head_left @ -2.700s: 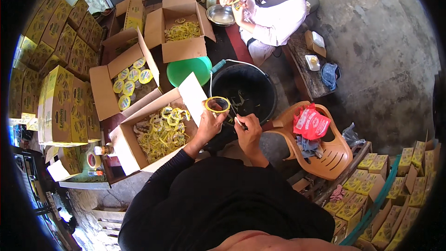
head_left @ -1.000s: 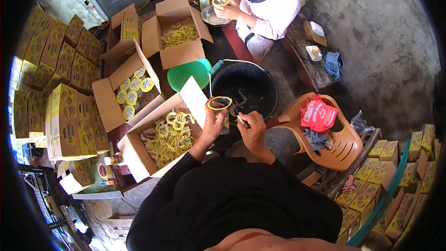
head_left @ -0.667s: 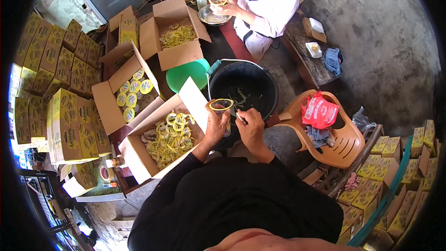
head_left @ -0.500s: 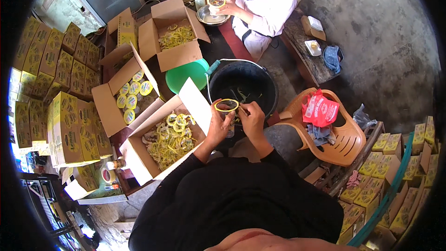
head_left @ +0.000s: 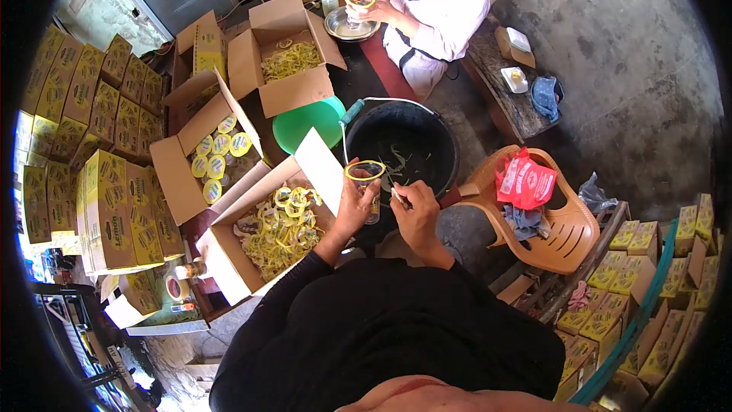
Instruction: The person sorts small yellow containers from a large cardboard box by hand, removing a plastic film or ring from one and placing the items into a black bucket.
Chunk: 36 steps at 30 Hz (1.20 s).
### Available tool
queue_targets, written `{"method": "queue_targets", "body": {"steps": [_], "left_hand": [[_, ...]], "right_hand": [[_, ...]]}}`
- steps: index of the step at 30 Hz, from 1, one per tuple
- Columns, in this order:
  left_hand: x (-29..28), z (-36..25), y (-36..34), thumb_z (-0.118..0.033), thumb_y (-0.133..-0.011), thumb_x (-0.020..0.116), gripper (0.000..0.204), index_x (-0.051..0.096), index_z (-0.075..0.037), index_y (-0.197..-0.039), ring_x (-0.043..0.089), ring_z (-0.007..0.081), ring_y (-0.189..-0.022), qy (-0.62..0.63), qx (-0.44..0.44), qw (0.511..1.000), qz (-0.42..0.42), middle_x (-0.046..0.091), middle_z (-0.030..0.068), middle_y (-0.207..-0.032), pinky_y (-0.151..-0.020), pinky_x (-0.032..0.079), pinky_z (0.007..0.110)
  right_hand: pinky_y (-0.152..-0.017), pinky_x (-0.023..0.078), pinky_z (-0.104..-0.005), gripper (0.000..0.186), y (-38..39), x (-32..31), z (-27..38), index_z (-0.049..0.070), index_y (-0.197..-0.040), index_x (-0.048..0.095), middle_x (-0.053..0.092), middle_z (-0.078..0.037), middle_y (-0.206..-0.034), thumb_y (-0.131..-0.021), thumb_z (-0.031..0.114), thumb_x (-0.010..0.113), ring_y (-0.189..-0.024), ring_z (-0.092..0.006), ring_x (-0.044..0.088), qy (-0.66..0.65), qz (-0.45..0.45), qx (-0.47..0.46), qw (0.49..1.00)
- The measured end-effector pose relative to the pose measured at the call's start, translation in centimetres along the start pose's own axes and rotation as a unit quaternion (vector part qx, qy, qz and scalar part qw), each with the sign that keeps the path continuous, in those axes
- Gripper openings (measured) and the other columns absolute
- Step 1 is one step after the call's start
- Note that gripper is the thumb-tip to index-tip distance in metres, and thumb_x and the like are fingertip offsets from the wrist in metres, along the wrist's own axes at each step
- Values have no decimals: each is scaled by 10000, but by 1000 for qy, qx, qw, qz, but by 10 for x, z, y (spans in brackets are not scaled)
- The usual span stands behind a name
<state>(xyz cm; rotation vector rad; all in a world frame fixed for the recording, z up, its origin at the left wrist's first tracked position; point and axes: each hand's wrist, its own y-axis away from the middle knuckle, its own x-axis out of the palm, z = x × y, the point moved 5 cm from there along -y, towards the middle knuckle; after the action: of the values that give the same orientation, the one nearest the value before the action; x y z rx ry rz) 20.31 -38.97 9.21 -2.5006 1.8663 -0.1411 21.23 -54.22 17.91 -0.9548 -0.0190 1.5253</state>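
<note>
My left hand [head_left: 351, 212] is wrapped round a clear plastic cup [head_left: 373, 217] with a yellow rim, held upright in front of my chest. Just right of it, my right hand [head_left: 418, 212] pinches a small, thin, pale tool [head_left: 397, 195], its kind too small to make out. The tool's tip points toward the cup but sits apart from its rim. Beyond both hands stands a black bucket [head_left: 451, 133] with scraps at its bottom. On my left, an open carton [head_left: 225, 259] holds a heap of yellow rim strips [head_left: 278, 235].
Another open carton [head_left: 174, 175] holds lidded cups, beside a green basin [head_left: 293, 128]. Across from me a person [head_left: 438, 15] handles a similar cup over a metal bowl [head_left: 335, 24]. An orange plastic chair [head_left: 568, 248] with a red bag stands at right. Stacked yellow cartons [head_left: 114, 214] line the left.
My right hand has drawn away from the cup's rim, showing the pale tool. The cup has shifted slightly left in my left hand. The other person's cup has moved a little.
</note>
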Motion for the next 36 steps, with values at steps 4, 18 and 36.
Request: {"method": "queue_targets", "body": {"steps": [4, 18, 36], "left_hand": [[6, -8, 0, -119, -945, 655, 656, 258, 27, -1446, 587, 175, -1004, 73, -23, 997, -18, 551, 92, -1095, -886, 502, 308], [-11, -24, -13, -240, -1009, 554, 460, 389, -28, -1382, 554, 227, -1138, -1, 27, 1000, -1, 564, 144, -1232, -972, 461, 360], [-4, -24, -3, -239, -999, 598, 444, 344, 11, -1264, 578, 165, -907, -18, 48, 998, -45, 568, 115, -1065, -764, 494, 295]], "right_hand": [[-687, 468, -421, 220, -9, 18, -17, 63, -950, 663, 577, -94, -799, -747, 12, 733, -767, -319, 597, -19, 6, 24, 1000], [-590, 476, -344, 151, -15, 6, -36, 5, -911, 670, 599, -112, -793, -774, -15, 731, -670, -242, 626, -98, -7, 88, 991], [-680, 443, -392, 256, -5, -4, 14, 79, -943, 668, 550, -64, -787, -724, 1, 774, -752, -264, 576, 2, -25, -66, 997]]}}
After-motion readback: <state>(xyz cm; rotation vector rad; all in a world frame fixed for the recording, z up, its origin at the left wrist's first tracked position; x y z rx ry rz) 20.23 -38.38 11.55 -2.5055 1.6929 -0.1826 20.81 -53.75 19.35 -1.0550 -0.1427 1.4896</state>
